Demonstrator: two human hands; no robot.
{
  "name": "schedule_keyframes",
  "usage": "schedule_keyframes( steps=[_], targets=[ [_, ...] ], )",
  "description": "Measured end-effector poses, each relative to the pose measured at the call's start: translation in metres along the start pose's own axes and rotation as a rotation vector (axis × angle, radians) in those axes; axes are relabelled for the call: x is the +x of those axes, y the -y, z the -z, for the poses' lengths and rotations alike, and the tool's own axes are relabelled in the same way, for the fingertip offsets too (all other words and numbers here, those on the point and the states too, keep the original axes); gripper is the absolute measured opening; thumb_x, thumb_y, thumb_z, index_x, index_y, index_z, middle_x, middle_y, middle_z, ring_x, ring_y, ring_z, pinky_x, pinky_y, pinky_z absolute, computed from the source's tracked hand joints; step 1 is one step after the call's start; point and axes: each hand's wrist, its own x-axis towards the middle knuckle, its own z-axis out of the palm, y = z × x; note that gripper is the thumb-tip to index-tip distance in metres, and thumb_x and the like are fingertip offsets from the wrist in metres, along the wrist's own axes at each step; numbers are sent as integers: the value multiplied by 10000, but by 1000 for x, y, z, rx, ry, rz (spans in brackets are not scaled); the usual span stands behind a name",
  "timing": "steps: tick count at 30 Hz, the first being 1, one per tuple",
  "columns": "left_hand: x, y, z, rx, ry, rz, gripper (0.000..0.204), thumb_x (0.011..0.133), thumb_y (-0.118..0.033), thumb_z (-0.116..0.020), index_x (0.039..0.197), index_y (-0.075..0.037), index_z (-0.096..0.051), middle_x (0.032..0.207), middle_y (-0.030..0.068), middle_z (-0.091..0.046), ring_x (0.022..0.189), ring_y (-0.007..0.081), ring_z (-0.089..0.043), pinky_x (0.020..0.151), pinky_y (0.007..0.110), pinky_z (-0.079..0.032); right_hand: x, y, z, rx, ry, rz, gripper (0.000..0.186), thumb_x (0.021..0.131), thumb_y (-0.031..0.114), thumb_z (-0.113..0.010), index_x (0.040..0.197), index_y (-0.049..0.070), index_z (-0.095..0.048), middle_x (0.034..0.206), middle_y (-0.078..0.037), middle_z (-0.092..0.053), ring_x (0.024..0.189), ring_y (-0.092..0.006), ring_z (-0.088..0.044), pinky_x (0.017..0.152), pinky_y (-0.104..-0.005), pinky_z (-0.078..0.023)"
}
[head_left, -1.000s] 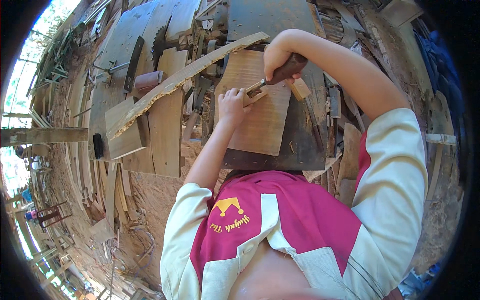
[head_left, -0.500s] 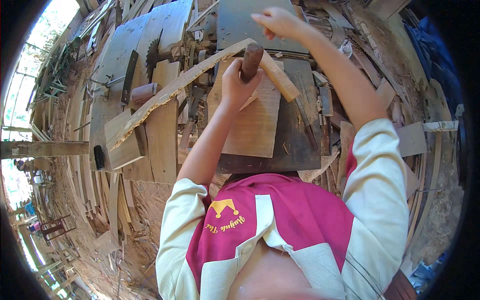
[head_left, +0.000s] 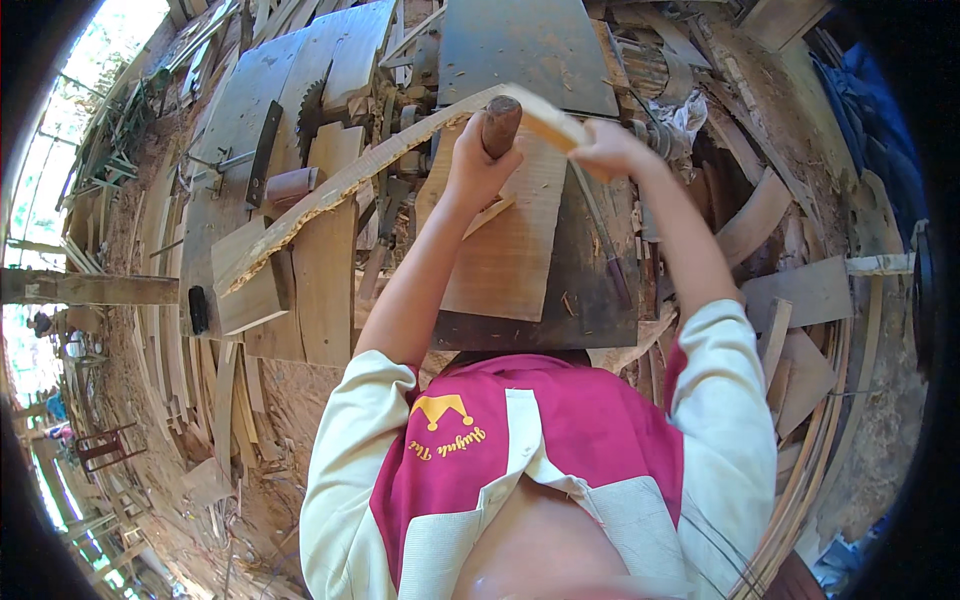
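Dark-brown round wooden tool handle [head_left: 502,124], pretty much upright; pale squared wooden stick [head_left: 545,121], kinda blurry, slanted right beside it.

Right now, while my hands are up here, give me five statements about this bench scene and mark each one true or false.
1. The left hand grips a brown handle. True.
2. The right hand is empty. False: it grips one end of a pale wood piece.
3. A toothed saw blade is left of both hands. True.
4. The long wooden strip is smooth along both edges. False: one edge is rough.
5. The slim dark-handled tool lies left of the wide board. False: it lies to its right.
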Motion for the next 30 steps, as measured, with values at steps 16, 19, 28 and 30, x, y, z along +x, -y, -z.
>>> schedule_keyframes(
  steps=[16, 19, 28, 30],
  targets=[
    [-1, 3, -8, 23, 19, -100, 317, 694, -104, -654, 953, -17, -492, 790, 106, -559, 711, 152, -506, 672, 279, -433, -123, 89, 120, 284, -431, 615, 474, 746, 324, -647, 1074, 6, -521, 913, -45, -577, 773, -103, -537, 704, -272, -455],
    [0, -2, -12, -24, 43, -12, 315, 688, -95, -654, 948, -19, -494, 791, 110, -556, 707, 154, -503, 667, 286, -432, -102, 68, 87, 681, -225, 569, 404, 729, 290, -636, 1000, 11, -528, 880, -50, -560, 772, -143, -531, 706, -297, -437],
    [3, 2, -8, -11, 49, 28, 312, 699, -89, -649, 968, -16, -508, 804, 76, -563, 727, 121, -490, 685, 271, -430, -109, 86, 100, 738, -424, 659, 508, 769, 363, -596, 1061, -36, -477, 810, -133, -558, 777, -221, -559, 711, -319, -437],
    [3, -1, -9, -66, 81, 3, 310, 707, -81, -642, 980, -16, -509, 814, 63, -561, 744, 115, -499, 701, 269, -431, -108, 79, 71, 265, -301, 634, 508, 771, 364, -594, 1061, -36, -475, 807, -121, -555, 759, -209, -554, 686, -306, -437]
  ],
)
